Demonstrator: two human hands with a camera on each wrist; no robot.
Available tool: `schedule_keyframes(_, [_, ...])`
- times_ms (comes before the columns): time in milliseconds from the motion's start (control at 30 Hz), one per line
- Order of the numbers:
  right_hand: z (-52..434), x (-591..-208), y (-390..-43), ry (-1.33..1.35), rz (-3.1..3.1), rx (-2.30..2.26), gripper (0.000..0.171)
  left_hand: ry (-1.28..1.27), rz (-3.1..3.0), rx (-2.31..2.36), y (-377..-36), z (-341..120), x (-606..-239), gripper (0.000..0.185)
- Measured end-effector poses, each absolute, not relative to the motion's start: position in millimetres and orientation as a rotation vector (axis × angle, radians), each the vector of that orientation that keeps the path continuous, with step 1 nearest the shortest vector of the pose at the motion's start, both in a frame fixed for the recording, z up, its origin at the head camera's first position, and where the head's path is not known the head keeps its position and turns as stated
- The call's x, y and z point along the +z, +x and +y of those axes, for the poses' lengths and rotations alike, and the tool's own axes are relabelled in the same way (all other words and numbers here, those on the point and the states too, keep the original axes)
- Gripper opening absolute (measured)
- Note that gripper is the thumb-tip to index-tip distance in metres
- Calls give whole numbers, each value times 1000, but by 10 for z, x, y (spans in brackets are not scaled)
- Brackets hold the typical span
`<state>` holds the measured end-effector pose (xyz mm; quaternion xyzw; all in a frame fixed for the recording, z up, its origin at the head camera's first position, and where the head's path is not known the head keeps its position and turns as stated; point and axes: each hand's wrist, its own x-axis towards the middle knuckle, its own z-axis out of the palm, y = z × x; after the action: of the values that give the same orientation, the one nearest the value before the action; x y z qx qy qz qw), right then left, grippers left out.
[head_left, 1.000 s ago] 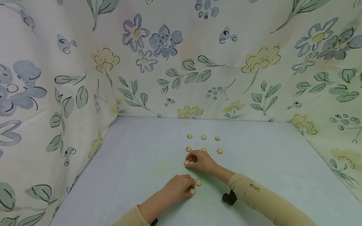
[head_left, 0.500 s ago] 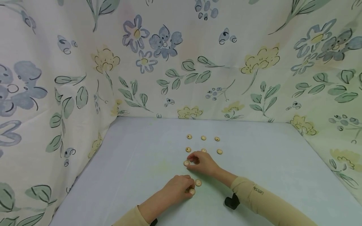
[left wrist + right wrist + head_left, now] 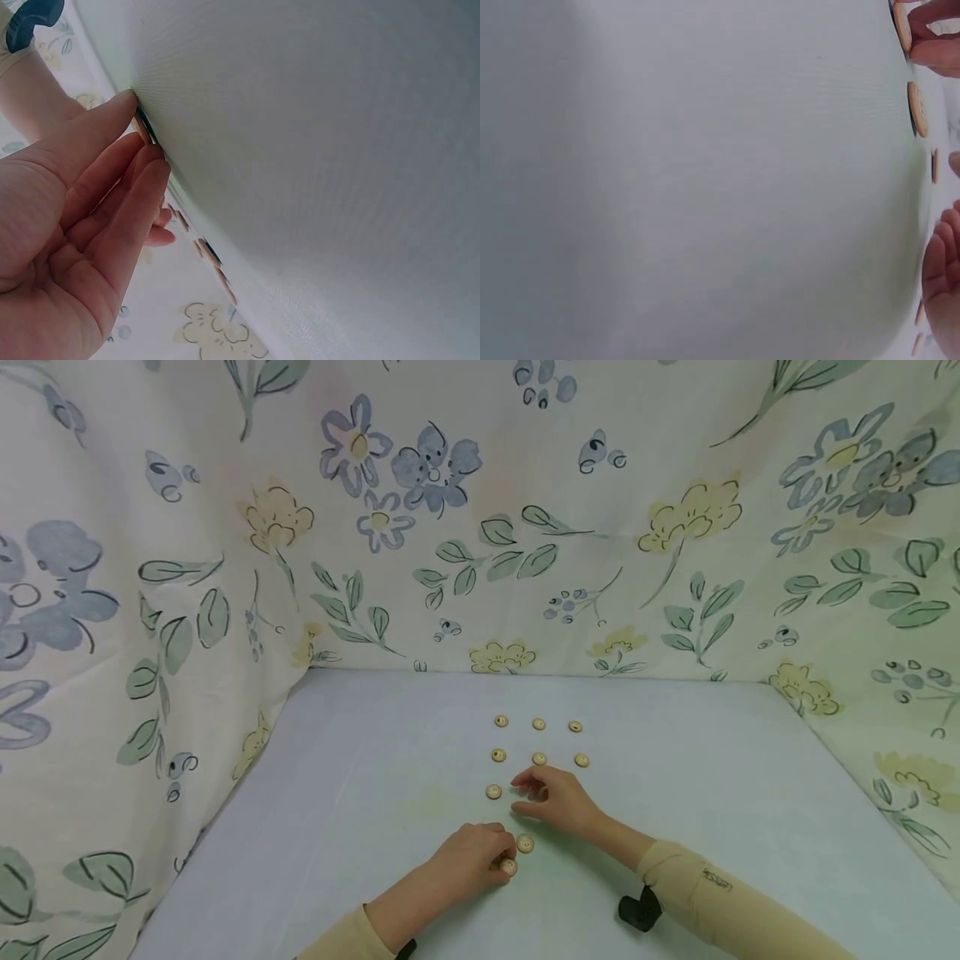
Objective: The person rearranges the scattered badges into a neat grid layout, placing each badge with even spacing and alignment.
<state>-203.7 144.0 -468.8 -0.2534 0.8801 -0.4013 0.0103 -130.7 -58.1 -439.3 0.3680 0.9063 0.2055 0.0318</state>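
Observation:
My left hand [image 3: 472,860] pinches a round wooden button [image 3: 509,867] at the near side of the table. In the left wrist view the left hand [image 3: 90,202] has its thumb and fingertips at that button's thin edge [image 3: 142,130]. A loose button [image 3: 525,843] lies just beyond it. My right hand [image 3: 558,799] hovers low, thumb and fingers apart with nothing between them. Just left of its fingertips a single button [image 3: 493,792] lies flat, apart from the hand. In the right wrist view the right hand [image 3: 945,277] is partly cut off at the edge.
Behind the hands lie two rows of wooden buttons, a far row [image 3: 539,724] and a nearer row [image 3: 539,759]. The table [image 3: 360,793] has a pale cover. Flowered cloth [image 3: 480,585] hangs at the back and sides. A black wrist device [image 3: 640,910] is under the right sleeve.
My right hand has let go of the button and moved a little right, its fingers parting. The button stays where it was placed. The left hand keeps its pinch, unmoved.

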Motion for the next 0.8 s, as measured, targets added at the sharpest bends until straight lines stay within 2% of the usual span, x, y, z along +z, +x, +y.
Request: schedule_keyframes(800, [1678,-4727,-1653,-830,2712,-1311,30,1081,2768,646,-1310,-557,-4388,13])
